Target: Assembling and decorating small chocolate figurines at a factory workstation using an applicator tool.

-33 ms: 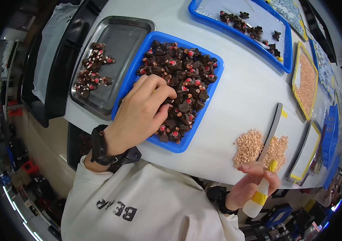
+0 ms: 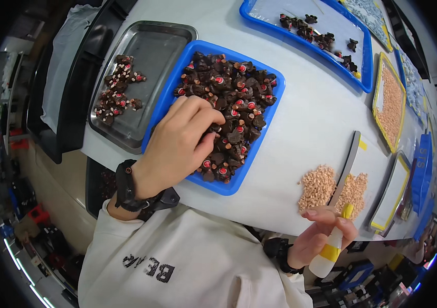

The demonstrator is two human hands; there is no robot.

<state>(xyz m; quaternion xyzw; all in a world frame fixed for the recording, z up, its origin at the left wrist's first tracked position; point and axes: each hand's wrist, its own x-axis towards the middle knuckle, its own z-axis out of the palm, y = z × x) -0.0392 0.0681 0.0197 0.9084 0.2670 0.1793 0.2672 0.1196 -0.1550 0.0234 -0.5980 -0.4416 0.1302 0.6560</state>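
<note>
Far left: black bin point(image 2: 72, 97) with a pale sheet inside. Beside it, on the white counter point(image 2: 306, 113), a metal tray point(image 2: 159, 56); a cluster of small brown figures point(image 2: 117, 97) with red and pale spots lies toward its left side.

Next, the left hand point(image 2: 172, 146), black device at the wrist, reaches over a blue tray point(image 2: 227, 189). Its fingers are bent down among dark brown pieces point(image 2: 236, 136), thumb near index; cannot tell whether they grip one. These pieces, many with red-and-white details, fill most of the tray.

Farther right, at the back, a second blue tray point(image 2: 369, 61) carries a few dark pieces point(image 2: 324, 40). In front, near the counter's edge, a heap of pinkish granules point(image 2: 317, 187).

Right hand point(image 2: 313, 244): fingers closed around a whitish bottle point(image 2: 330, 253), yellow at tip and middle, tip up and tilted. Just beyond, a grey strip point(image 2: 348, 163) borders a second granule heap point(image 2: 355, 191). Rightmost noted: yellow-rimmed tray point(image 2: 384, 128) of similar granules.
</note>
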